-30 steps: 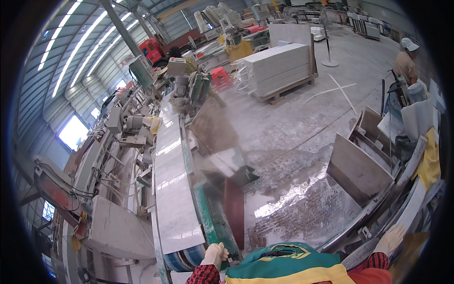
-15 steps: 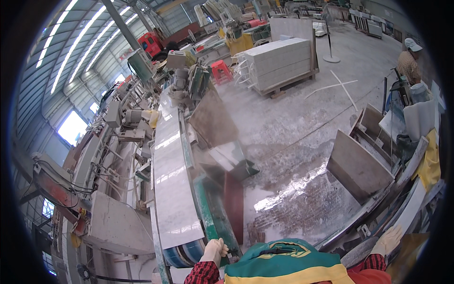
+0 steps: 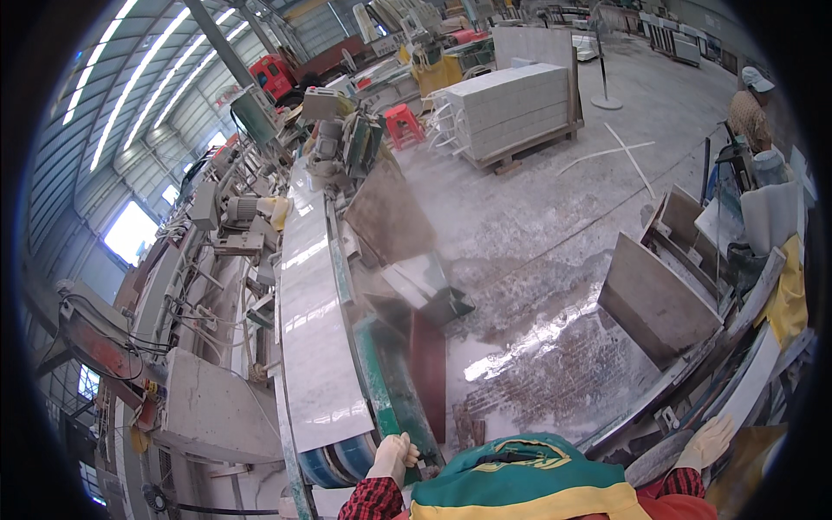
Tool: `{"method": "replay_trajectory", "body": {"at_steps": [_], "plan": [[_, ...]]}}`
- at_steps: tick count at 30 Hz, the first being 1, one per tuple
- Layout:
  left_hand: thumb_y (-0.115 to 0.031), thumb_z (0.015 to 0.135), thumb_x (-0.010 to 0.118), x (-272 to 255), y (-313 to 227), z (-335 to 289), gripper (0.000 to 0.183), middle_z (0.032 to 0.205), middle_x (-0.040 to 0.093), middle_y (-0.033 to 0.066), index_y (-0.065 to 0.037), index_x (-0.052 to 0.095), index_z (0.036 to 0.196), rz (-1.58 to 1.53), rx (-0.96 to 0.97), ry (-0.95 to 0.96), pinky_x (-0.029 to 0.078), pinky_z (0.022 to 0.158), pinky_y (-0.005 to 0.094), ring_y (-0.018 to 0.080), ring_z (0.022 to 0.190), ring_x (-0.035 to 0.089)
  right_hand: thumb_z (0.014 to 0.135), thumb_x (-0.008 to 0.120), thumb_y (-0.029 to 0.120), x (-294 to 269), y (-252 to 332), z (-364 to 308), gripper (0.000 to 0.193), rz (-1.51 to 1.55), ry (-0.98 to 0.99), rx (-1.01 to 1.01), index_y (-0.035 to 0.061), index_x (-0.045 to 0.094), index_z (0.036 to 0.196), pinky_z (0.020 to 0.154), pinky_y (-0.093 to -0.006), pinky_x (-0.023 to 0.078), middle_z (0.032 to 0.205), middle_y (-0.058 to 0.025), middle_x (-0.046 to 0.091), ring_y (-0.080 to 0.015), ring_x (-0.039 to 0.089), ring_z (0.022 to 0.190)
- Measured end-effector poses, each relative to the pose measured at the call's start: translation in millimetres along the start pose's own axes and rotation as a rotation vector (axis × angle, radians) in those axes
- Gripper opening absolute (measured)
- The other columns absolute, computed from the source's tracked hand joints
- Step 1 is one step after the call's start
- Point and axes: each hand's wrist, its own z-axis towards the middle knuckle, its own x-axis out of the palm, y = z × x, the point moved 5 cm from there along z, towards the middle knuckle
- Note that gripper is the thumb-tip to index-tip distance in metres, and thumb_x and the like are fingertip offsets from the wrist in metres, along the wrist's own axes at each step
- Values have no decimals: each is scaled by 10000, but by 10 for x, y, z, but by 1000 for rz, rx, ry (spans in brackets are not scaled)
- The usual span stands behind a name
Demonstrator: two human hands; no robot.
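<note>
A long pale, glossy stone slab (image 3: 325,381) lies on the conveyor to my left, its near end just above a blue roller (image 3: 355,456). My left hand (image 3: 394,454), in a light glove, is closed in a loose fist at the near end of the conveyor's green side frame (image 3: 373,368). What lies inside its fingers, if anything, is hidden. My right hand (image 3: 708,442), gloved too, reaches out at the lower right with its fingers extended. It lies against the near end of a long white strip (image 3: 752,381). A green and yellow apron (image 3: 520,477) covers my front.
Brown boards (image 3: 659,299) lean at the right, and another board (image 3: 390,212) leans beside the conveyor. Wet concrete floor (image 3: 537,347) lies between. Farther off are a palletised stack of white slabs (image 3: 511,108), a red stool (image 3: 403,126) and a person (image 3: 750,113) in a cap.
</note>
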Motion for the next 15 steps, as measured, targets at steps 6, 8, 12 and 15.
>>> {"method": "replay_trajectory", "body": {"at_steps": [6, 8, 12, 15], "plan": [[-383, 1036, 421, -7, -14, 0, 494, 719, 695, 125, 1, 673, 854, 58, -19, -8, 534, 515, 377, 260, 524, 626, 1026, 426, 347, 12, -8, -65, 462, 23, -8, -3, 93, 487, 1407, 1069, -443, 387, 1418, -168, 509, -347, 484, 1290], [-392, 1032, 418, -4, -11, 21, 505, 719, 696, 124, 0, 673, 844, 72, -7, 5, 537, 518, 377, 260, 527, 629, 1027, 423, 348, -31, -6, -90, 466, 25, -2, -4, 91, 485, 1410, 1077, -440, 382, 1421, -170, 506, -348, 480, 1294], [-392, 1015, 428, -2, -55, -1, 504, 723, 699, 123, -1, 678, 819, 98, -13, 8, 542, 530, 380, 261, 535, 637, 1028, 420, 348, -142, 12, -115, 471, 14, 35, -5, 84, 480, 1414, 1085, -441, 375, 1425, -170, 503, -347, 473, 1302], [-370, 1000, 430, -27, -19, 6, 487, 725, 701, 123, -2, 684, 809, 76, -8, 7, 546, 541, 382, 261, 540, 640, 1028, 421, 346, -185, 50, -140, 476, 24, 43, -11, 72, 478, 1413, 1088, -442, 373, 1422, -175, 506, -347, 473, 1304]]}}
